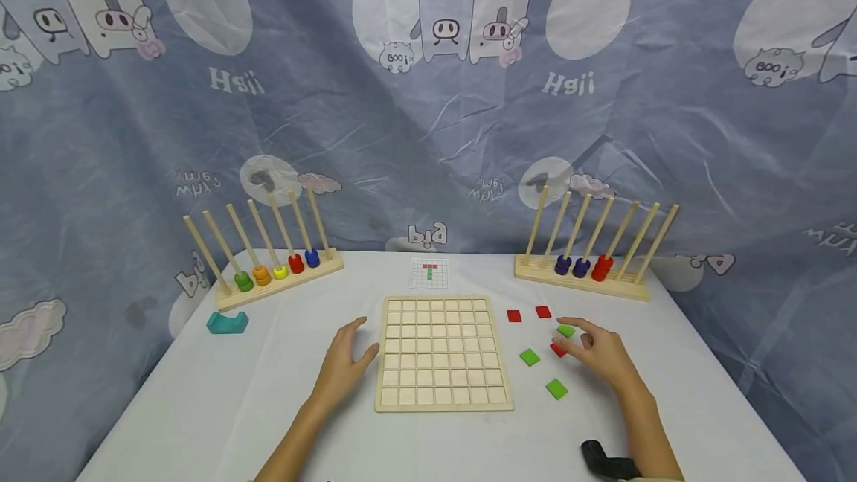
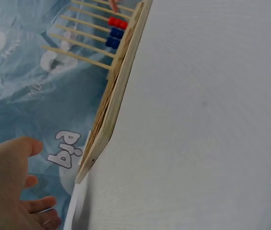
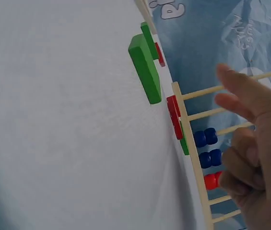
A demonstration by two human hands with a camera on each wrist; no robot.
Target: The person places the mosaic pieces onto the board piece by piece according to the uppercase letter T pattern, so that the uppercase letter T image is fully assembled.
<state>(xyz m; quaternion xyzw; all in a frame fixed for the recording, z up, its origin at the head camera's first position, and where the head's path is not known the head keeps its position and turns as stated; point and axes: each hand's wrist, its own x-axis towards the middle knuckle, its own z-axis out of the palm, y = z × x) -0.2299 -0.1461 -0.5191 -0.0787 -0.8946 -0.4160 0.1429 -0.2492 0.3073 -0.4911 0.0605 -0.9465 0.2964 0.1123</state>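
A wooden grid board (image 1: 444, 407) with bare square cells lies in the middle of the white table. To its left, my left hand (image 1: 341, 368) is spread, thumb close to the board's edge, holding nothing. My right hand (image 1: 601, 355) hovers by the loose square tiles, index finger and thumb apart, other fingers bent in. Right by its fingertips are a red tile (image 1: 558, 350) and a green tile (image 1: 565, 331). More red tiles (image 1: 513, 316) and green tiles (image 1: 530, 357) lie between board and hand. Behind the board, a small card (image 1: 429, 274) shows a red and green T on a grid.
A wooden peg rack (image 1: 323, 268) with coloured beads stands at the back left, another peg rack (image 1: 632, 291) at the back right. A teal curved piece (image 1: 228, 323) lies at left. Near the right forearm is a black object (image 1: 602, 461). A patterned curtain (image 1: 402, 140) hangs behind.
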